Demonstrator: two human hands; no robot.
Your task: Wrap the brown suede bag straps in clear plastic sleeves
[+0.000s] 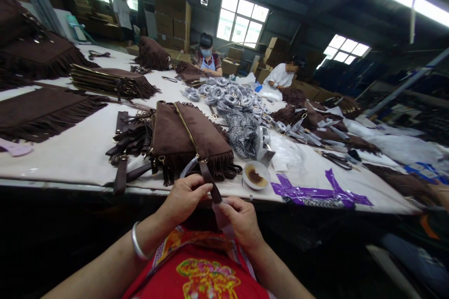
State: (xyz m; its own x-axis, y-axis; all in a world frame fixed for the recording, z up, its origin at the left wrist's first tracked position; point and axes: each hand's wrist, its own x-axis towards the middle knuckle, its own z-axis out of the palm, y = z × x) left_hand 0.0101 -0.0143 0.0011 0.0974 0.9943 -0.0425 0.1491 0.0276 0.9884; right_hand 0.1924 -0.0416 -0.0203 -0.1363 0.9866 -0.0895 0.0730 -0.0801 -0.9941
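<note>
A brown suede fringed bag (182, 138) lies at the near edge of the white table (70, 149), its zip running up the middle. A brown strap (209, 181) hangs from it over the edge. My left hand (184, 196) pinches the strap from the left. My right hand (240, 219) holds its lower end, together with a strip of clear wrapping film (222, 217). A silver bangle (137, 242) sits on my left wrist. Both hands hover just off the table edge, over my red patterned top.
Loose brown straps (126, 142) lie left of the bag. A small white dish (256, 175) of brown liquid and purple tape strips (315, 194) sit to the right. Stacked fringed bags (108, 81) and wrapped rings (228, 93) fill the table behind. Other people work at the far end.
</note>
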